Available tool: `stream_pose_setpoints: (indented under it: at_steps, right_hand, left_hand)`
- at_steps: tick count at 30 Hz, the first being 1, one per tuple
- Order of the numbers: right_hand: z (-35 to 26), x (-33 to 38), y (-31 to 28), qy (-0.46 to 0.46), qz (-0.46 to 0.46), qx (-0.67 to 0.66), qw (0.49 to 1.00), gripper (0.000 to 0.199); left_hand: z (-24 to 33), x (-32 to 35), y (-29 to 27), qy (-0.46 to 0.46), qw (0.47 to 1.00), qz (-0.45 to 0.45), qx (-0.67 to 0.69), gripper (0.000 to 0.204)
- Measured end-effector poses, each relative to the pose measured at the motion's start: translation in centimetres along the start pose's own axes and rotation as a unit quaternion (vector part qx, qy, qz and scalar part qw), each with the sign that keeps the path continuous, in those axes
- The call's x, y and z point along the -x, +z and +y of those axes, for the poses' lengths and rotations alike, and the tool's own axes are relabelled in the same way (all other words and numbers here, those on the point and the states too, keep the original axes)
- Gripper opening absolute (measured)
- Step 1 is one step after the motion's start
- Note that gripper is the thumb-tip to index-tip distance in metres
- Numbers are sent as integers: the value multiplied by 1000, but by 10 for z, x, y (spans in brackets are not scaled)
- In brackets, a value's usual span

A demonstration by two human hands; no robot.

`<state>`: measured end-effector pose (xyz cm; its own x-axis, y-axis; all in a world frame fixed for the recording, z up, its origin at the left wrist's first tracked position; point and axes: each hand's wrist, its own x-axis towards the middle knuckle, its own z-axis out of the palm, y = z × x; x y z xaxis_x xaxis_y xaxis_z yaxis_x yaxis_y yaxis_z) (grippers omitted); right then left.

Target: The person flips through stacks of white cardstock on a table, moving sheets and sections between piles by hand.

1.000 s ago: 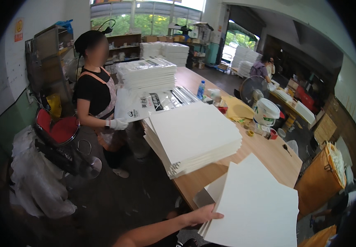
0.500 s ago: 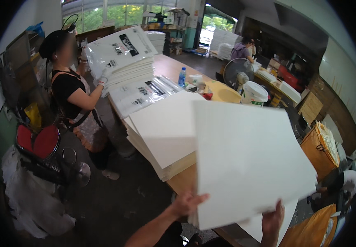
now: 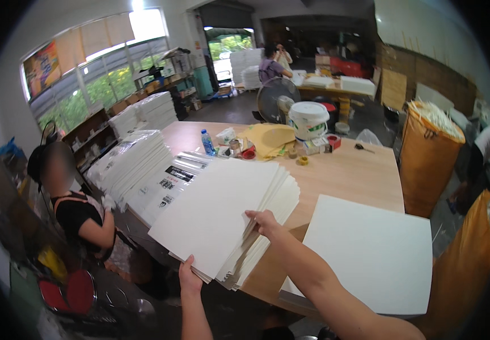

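— White card sheets in a fanned stack (image 3: 222, 221): where do they sit?

— On the long wooden table (image 3: 347, 173), at its near-left corner, the stack's lower edges jutting past the table edge. The left hand (image 3: 189, 279) grips the stack's near corner from below, fingers closed on it. The right hand (image 3: 263, 221) is tucked into the right edge, fingers curled between sheets, lifting the upper ones.

— Room to move?

— Bare wood lies between this stack and the second, flat stack of white sheets (image 3: 370, 255) to the right, which overhangs the near edge. Beyond, the tabletop is open up to the clutter at the far end.

— Counts?

— Two stacks within reach, two hands on one. A third, taller pile of white sheets (image 3: 129, 164) stands at the left, with clear-wrapped sheets printed in black blocks (image 3: 168, 184) beside it. One person in a black top (image 3: 77, 218) sits there; another person in purple (image 3: 269, 65) stands far off.

— Containers, signs?

— One white round bucket with a green band (image 3: 308, 120), one clear bottle with a blue label (image 3: 207, 141), a yellow sheet (image 3: 270, 139), a round fan (image 3: 274, 97). A tall orange-brown sack (image 3: 426, 156) stands right of the table. A colourful rectangular poster (image 3: 41, 68) hangs on the left wall.
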<state>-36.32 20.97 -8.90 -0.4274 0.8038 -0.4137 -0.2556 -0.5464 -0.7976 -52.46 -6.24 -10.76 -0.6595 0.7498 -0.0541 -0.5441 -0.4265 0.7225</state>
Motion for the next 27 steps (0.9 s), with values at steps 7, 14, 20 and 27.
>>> stream_pose_setpoints:
  at_steps: [7, 14, 20, 27]
  right_hand:
    - [-15, 16, -12, 18, -3, 61, 998, 54]
    - [-21, 181, -26, -282, -177, 423, 843, 55]
    - [-1, 448, -203, -99, -440, 263, 853, 32]
    - [67, 585, -407, -238, 420, 206, 851, 19]
  left_hand:
    - [-6, -11, -3, -43, 996, 23, -69, 43]
    - [7, -28, -23, -100, 993, -32, -58, 51]
    - [-2, -28, -126, 111, 991, -28, -73, 41]
    - [-125, 203, 170, 241, 912, -133, -305, 27]
